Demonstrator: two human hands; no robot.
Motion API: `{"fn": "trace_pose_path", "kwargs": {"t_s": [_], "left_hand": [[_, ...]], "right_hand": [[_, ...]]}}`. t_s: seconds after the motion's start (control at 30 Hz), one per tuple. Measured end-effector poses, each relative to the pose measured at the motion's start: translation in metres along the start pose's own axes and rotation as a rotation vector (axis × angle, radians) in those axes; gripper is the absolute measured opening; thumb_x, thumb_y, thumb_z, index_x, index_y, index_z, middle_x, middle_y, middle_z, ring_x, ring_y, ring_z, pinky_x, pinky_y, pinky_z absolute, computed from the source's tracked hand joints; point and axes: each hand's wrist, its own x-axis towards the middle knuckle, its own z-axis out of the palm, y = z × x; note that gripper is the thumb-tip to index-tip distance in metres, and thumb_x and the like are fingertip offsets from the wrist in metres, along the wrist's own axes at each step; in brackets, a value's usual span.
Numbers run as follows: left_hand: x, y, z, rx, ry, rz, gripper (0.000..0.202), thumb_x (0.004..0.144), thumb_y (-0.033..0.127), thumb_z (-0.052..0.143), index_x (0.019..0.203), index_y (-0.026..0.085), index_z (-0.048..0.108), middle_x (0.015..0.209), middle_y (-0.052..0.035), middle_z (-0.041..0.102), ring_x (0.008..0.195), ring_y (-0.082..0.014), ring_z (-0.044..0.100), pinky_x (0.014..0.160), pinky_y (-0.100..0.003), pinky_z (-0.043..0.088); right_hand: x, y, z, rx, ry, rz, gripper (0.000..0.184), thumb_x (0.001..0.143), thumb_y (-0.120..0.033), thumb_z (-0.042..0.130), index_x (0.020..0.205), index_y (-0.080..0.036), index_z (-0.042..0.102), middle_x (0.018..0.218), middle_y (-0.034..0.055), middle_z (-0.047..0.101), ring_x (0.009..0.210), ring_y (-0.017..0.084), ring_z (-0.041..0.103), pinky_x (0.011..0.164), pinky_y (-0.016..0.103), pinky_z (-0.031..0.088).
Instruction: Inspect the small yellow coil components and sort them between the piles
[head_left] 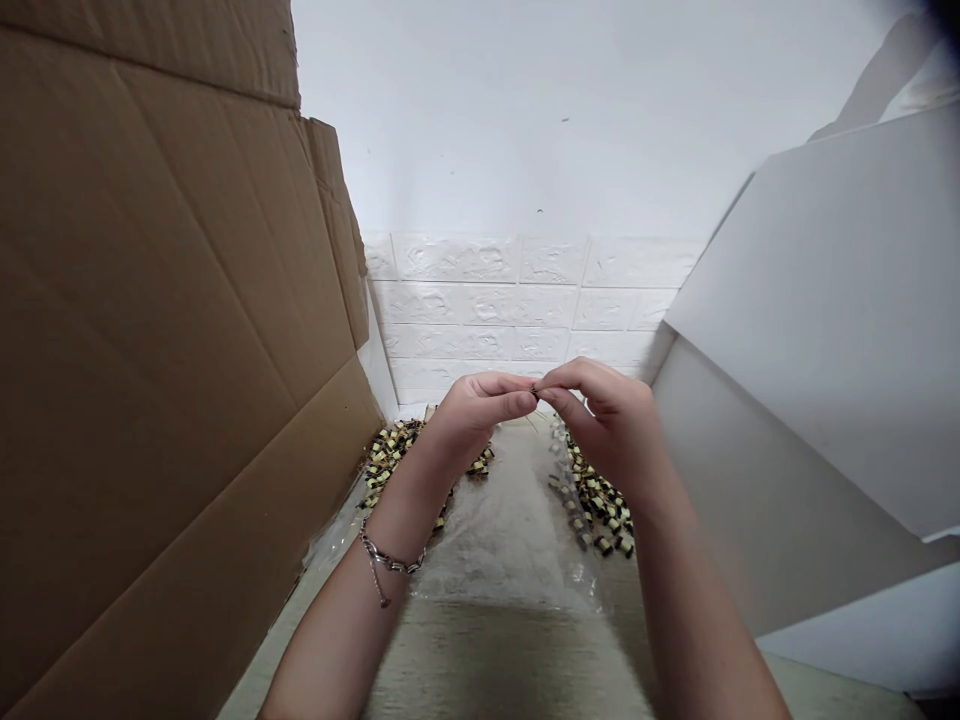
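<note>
My left hand (pixel 480 402) and my right hand (pixel 600 405) meet fingertip to fingertip above the plastic bag. Both are closed in a pinch on one small dark component (pixel 535 394), mostly hidden by the fingers. Thin wires (pixel 534 418) hang just below it. A heap of small yellow-and-black wired components, looking like little coils (pixel 390 450), lies behind my left forearm. Beside my right wrist is a second heap of similar coils (pixel 600 500), partly under clear plastic. A chain bracelet (pixel 394 562) circles my left wrist.
A clear plastic bag (pixel 502 540) lies flat on the table (pixel 495 660) between the heaps. A tall cardboard wall (pixel 172 330) rises at left. White panels (pixel 810 330) stand at right, and a white brick-patterned wall (pixel 480 305) closes the back.
</note>
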Motion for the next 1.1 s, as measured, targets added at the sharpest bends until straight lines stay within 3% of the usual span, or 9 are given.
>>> {"fn": "trace_pose_path", "kwargs": {"t_s": [0.47,0.57,0.67,0.8,0.93,1.1], "left_hand": [[-0.001,0.0,-0.002,-0.007,-0.029,0.021,0.015,0.064,0.027,0.067,0.078,0.02,0.068,0.081,-0.0016,0.067,0.085,-0.0156,0.057,0.084,-0.029,0.036],[0.0,-0.001,-0.003,0.038,-0.004,0.046,0.013,0.063,0.025,0.067,0.075,0.021,0.067,0.08,-0.0006,0.067,0.084,-0.0149,0.057,0.08,-0.028,0.038],[0.0,0.001,-0.002,0.236,0.124,0.11,0.015,0.06,0.024,0.07,0.074,0.021,0.067,0.081,-0.001,0.066,0.083,-0.0158,0.056,0.077,-0.029,0.039],[-0.002,0.004,0.002,0.609,0.299,0.299,0.019,0.059,0.027,0.07,0.076,0.02,0.067,0.081,-0.0033,0.063,0.081,-0.017,0.054,0.076,-0.03,0.038],[-0.005,0.005,0.005,0.963,0.409,0.494,0.02,0.065,0.031,0.065,0.082,0.021,0.066,0.078,-0.0024,0.06,0.08,-0.0166,0.053,0.082,-0.033,0.033],[-0.005,-0.001,0.008,1.324,0.565,0.723,0.014,0.067,0.034,0.064,0.077,0.025,0.064,0.073,0.0018,0.059,0.075,-0.0135,0.053,0.088,-0.037,0.025]], "right_hand": [[0.0,-0.004,-0.002,0.028,-0.015,-0.002,0.01,0.079,-0.018,0.05,0.075,-0.021,0.058,0.07,-0.001,0.059,0.066,0.011,0.054,0.06,0.023,0.041],[0.0,0.003,-0.004,0.099,-0.057,0.056,0.009,0.079,-0.019,0.051,0.077,-0.021,0.059,0.074,-0.0008,0.061,0.069,0.011,0.055,0.062,0.023,0.042],[-0.001,0.015,-0.006,0.212,-0.119,0.212,0.011,0.079,-0.023,0.05,0.079,-0.02,0.061,0.074,0.0002,0.061,0.07,0.012,0.056,0.062,0.025,0.043],[-0.001,0.026,-0.005,0.258,-0.013,0.417,0.016,0.079,-0.028,0.049,0.085,-0.019,0.06,0.074,0.0003,0.06,0.066,0.011,0.053,0.06,0.024,0.042],[0.001,0.017,-0.003,0.242,0.064,0.511,0.023,0.078,-0.036,0.05,0.07,-0.016,0.058,0.062,-0.0012,0.054,0.059,0.01,0.047,0.055,0.023,0.037],[0.001,0.002,0.0,0.42,0.004,0.639,0.033,0.078,-0.043,0.048,0.062,-0.016,0.058,0.056,-0.0019,0.047,0.055,0.008,0.042,0.053,0.022,0.032]]}}
